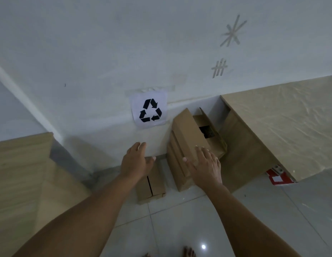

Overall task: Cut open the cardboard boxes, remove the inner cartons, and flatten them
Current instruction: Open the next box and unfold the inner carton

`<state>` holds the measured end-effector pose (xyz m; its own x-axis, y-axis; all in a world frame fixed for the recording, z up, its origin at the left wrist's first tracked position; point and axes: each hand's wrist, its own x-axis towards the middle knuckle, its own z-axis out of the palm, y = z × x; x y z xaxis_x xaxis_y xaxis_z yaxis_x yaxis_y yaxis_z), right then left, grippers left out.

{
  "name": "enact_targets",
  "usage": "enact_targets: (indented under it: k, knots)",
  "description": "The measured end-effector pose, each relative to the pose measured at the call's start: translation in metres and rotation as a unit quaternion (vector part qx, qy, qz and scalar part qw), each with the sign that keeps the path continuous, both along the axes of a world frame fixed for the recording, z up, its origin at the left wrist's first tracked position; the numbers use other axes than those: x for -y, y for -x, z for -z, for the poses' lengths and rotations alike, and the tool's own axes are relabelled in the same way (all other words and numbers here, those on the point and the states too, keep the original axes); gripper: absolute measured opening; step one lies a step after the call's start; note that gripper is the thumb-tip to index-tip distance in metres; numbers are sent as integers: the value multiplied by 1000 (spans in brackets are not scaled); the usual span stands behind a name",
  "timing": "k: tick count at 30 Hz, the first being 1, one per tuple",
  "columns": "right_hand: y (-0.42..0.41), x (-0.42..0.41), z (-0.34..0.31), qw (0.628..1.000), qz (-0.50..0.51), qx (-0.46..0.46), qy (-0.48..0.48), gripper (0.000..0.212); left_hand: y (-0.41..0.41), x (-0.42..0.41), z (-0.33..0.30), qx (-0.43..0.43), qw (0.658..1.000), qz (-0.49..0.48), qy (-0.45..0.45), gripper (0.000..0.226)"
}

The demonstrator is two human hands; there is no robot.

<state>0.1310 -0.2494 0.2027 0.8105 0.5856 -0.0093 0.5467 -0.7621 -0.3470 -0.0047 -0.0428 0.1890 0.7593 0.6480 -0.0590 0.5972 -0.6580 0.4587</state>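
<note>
Nearest us, our left hand (136,160) hovers with fingers straight and loosely spread, holding nothing, above a flattened carton (152,184) lying on the tiled floor (180,229). Just right of it, our right hand (205,165) lies with straight, spread fingers on the leaning stack of flattened cartons (187,138). The stack's long axis runs near to far towards the wall (105,62), beneath the recycling sign (150,109). The right hand seems better placed to steady it.

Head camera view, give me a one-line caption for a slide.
Two open hands, left and right, reach toward flattened cardboard leaning below a recycling sign.
</note>
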Motion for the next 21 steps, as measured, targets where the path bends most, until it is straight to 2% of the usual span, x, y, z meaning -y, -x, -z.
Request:
enact_targets:
  k: [8,11,13,16,21]
  knots:
    - [-50,-39,46,993,-103,-51,38,76,-23,-8,34,3,996,-87,37,65]
    - [-67,-54,88,986,-139,-80,47,92,-29,-12,68,-10,993,-116,24,63]
    - [-75,-64,127,979,-165,-102,63,95,-31,-16,100,-17,989,-140,32,63]
    - [-82,-76,192,970,-183,-142,67,88,-31,-22,161,-17,981,-180,77,63]
    - [-82,-96,315,962,-180,-189,82,80,-23,-38,295,-39,969,-211,122,67]
